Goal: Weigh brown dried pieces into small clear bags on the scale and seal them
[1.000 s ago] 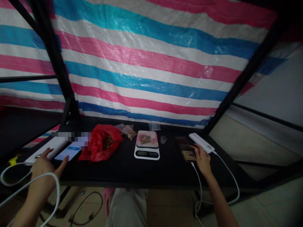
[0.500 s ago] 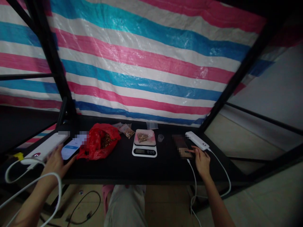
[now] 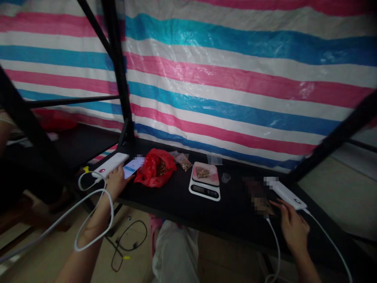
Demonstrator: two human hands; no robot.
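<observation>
A striped pink, blue and white tarpaulin (image 3: 224, 78) hangs behind a black table (image 3: 232, 224), and a digital kitchen scale (image 3: 204, 192) stands near its middle. Left of the scale lies a red plastic bag (image 3: 156, 169) holding brown bits, with a small clear packet (image 3: 184, 162) just behind it. On the scale's tray sits a second packet (image 3: 202, 172), and a clear plastic cup (image 3: 226, 177) stands just right of the scale. Well left of the scale, your left hand (image 3: 116, 182) has its fingers loosely open against a white power bank (image 3: 110, 165), beside a phone (image 3: 129, 169). You cannot tell whether they grip it. A white cable (image 3: 111, 208) loops past that wrist. Well right of the scale, your right hand (image 3: 291, 232) has its fingers (image 3: 278, 204) spread open and empty, just below a second white power bank (image 3: 285, 192).
</observation>
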